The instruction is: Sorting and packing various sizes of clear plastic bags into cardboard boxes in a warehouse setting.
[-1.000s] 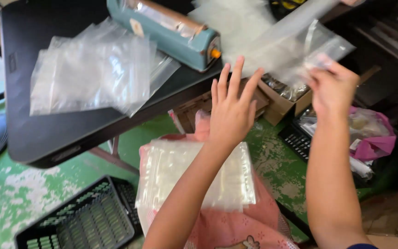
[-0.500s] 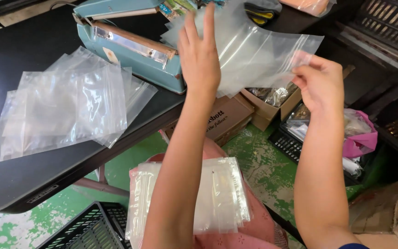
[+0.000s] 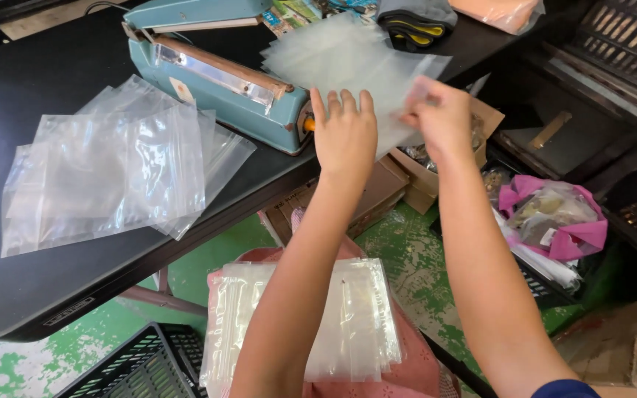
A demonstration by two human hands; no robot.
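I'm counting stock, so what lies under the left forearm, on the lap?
A stack of clear plastic bags rests on pink fabric across the lap. The left forearm covers the stack's middle, so its count cannot be told.

teal sealing machine [image 3: 215, 74] is showing a copper-brown bar along its top and an orange knob [image 3: 308, 124]. table [image 3: 53, 280] is presenting plain black. loose bags [image 3: 112, 166] are appearing clear. floor [image 3: 399, 247] is showing green, mottled with white. crate [image 3: 130, 368] is reading black, gridded. bundle [image 3: 554, 217] is wearing pink.
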